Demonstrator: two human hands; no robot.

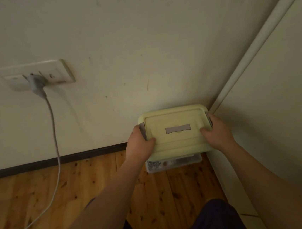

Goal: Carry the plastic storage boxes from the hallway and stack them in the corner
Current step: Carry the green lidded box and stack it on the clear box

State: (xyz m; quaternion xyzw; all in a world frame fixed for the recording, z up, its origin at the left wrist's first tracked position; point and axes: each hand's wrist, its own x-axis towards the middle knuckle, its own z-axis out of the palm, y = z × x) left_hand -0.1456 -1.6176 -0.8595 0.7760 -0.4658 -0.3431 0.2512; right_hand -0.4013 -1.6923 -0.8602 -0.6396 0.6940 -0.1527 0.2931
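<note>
The storage box (175,130) sits hemmed by two walls (139,41); wooden floor (79,185) leftward lies open, apart from a cable (55,142).

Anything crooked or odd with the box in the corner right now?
Nothing stands out. The yellow-lidded box sits square in the corner, held at its side clasps by the left hand and right hand. No spill or damage shows.
</note>
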